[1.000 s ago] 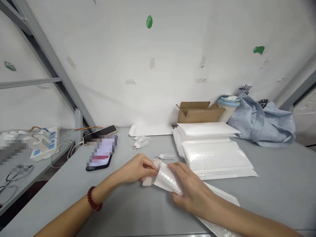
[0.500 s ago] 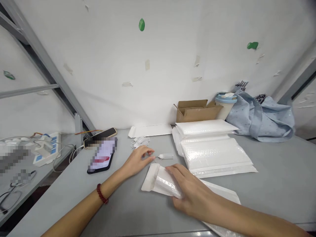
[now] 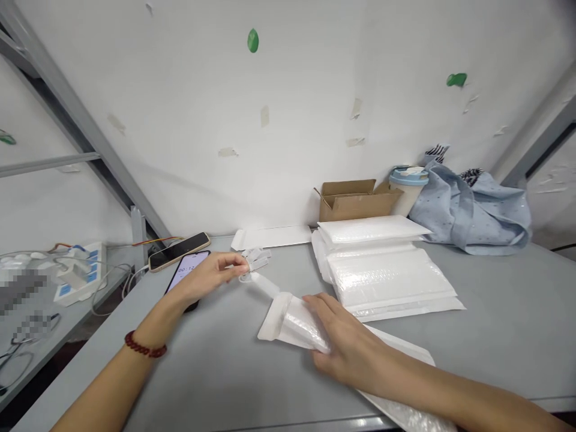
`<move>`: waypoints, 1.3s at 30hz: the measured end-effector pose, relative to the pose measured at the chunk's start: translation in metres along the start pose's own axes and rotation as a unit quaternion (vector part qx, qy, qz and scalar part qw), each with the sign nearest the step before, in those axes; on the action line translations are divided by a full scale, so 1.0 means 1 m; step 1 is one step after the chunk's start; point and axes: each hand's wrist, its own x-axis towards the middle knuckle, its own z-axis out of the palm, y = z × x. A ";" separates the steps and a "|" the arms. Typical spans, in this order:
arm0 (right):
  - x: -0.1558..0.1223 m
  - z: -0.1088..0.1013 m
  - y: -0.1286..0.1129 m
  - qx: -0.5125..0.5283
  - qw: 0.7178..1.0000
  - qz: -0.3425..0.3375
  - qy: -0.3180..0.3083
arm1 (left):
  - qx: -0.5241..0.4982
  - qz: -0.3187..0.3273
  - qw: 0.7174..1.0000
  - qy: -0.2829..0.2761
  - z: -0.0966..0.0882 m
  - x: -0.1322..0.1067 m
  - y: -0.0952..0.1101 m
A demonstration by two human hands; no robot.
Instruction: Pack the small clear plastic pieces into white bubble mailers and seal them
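Note:
My left hand (image 3: 207,275), with a red bead bracelet on its wrist, pinches a small white plastic piece with a ring at its end (image 3: 260,282) and holds it just above the table. My right hand (image 3: 344,345) lies on a white bubble mailer (image 3: 288,321), fingers curled over its near end, pressing it to the grey table (image 3: 216,372). The mailer's flap end points toward the small piece. A few more small white pieces (image 3: 257,255) lie beyond my left hand.
Stacks of white bubble mailers (image 3: 382,276) lie to the right, another mailer under my right forearm. Two phones (image 3: 180,252) rest at the left. At the back stand a cardboard box (image 3: 355,201), a cup (image 3: 407,189), blue cloth (image 3: 472,210) and a flat white envelope (image 3: 270,237).
My left hand let go of the mailer, reached back, picked up the small white piece and drew it left. My right hand laid the mailer flat on the table.

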 end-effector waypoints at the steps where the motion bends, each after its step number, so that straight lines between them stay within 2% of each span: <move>1: 0.000 0.000 0.001 0.005 1.000 0.003 0.005 | -0.006 -0.001 1.000 -0.028 0.000 0.000 0.000; 3: 0.001 0.002 0.002 0.011 1.000 0.017 0.015 | -0.021 -0.009 0.995 -0.093 0.011 0.000 0.001; 5: 0.001 0.003 0.003 0.016 0.999 0.030 0.017 | -0.049 -0.024 0.988 -0.145 0.031 0.000 0.005; 9: 0.003 0.005 0.006 0.022 0.999 0.019 0.017 | -0.120 -0.023 0.979 -0.164 0.075 -0.009 0.018; 12: 0.003 0.005 0.006 0.023 1.000 0.007 0.017 | -0.135 -0.001 0.972 -0.191 0.085 -0.016 0.028; 14: 0.002 0.005 0.006 0.026 1.000 -0.001 0.017 | -0.131 -0.004 0.975 -0.181 0.075 -0.013 0.027; 15: 0.001 0.004 0.006 0.027 0.999 -0.004 0.018 | -0.123 -0.015 0.982 -0.146 0.067 -0.009 0.024; 17: 0.001 0.004 0.005 0.027 0.999 -0.004 0.017 | -0.080 -0.045 0.995 -0.022 0.047 0.000 0.011; 19: 0.000 0.003 0.004 0.024 1.000 0.001 0.013 | 0.019 -0.060 0.989 0.134 0.029 0.011 -0.008; 20: 0.000 0.003 0.004 0.022 1.000 0.001 0.011 | 0.073 -0.058 0.980 0.178 0.023 0.015 -0.018; 21: 0.000 0.003 0.004 0.021 1.000 0.000 0.012 | 0.104 -0.055 0.974 0.193 0.019 0.019 -0.028; 24: -0.001 0.003 0.005 0.022 1.000 -0.005 0.014 | 0.118 -0.042 0.979 0.161 0.018 0.028 -0.048; 27: -0.001 0.003 0.004 0.025 1.000 0.000 0.013 | 0.095 -0.035 0.986 0.129 0.023 0.032 -0.052; 31: 0.001 0.001 0.001 0.019 1.000 0.016 0.005 | 0.067 -0.038 0.989 0.123 0.022 0.030 -0.045; 35: 0.002 0.002 0.002 0.012 0.999 0.032 0.004 | 0.012 -0.071 0.989 0.127 0.004 0.015 -0.027; 37: 0.002 0.003 0.003 0.014 0.999 0.032 0.011 | -0.007 -0.076 0.995 0.065 -0.006 0.006 -0.015; 39: 0.002 0.003 0.004 0.016 0.999 0.028 0.015 | -0.009 -0.063 0.997 -0.051 -0.011 -0.003 -0.002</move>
